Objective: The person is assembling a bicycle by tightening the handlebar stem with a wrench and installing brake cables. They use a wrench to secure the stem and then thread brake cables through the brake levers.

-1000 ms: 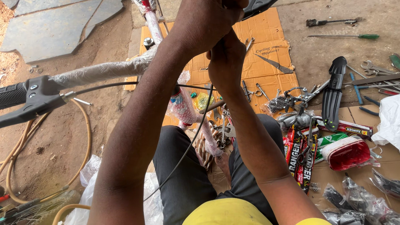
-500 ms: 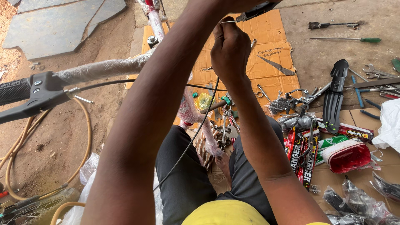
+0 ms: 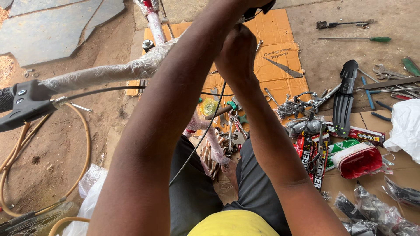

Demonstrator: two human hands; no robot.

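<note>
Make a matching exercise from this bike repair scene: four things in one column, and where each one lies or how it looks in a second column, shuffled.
Things:
1. screwdriver
2. black mudguard
3. handlebar
4. red reflector

Descriptions:
A. wrapped in clear plastic film, stretching out to the left
B. lies on bare ground at the upper right, with a green handle
C. sits at the right on cardboard, beside a white plastic bag
D. long and dark, lying lengthwise just right of the orange cardboard sheet

Pairs: 1-B, 2-D, 3-A, 4-C
</note>
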